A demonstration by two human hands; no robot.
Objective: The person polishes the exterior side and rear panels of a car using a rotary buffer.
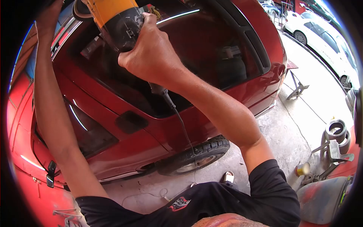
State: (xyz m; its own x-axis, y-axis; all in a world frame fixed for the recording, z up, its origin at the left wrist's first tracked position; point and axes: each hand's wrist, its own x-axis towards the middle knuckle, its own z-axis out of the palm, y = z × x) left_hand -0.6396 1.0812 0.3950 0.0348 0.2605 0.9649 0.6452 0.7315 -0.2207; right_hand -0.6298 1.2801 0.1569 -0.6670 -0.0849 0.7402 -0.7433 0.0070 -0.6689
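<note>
A yellow and black polisher is held up over the side of a red car, near the roof edge. My right hand is wrapped around the black rear body of the polisher. A round pad shows at the tool's front, partly cut off by the top edge of the view. From its back end a power cord hangs down past the car door. My left hand reaches up at the top left; its fingers are out of the frame, so what it touches cannot be seen.
The car's rear wheel is below me, and the cord trails onto the concrete floor. A metal stand stands behind the car. Tyres, a can and a grey drum-like object are at right. A white car is parked beyond.
</note>
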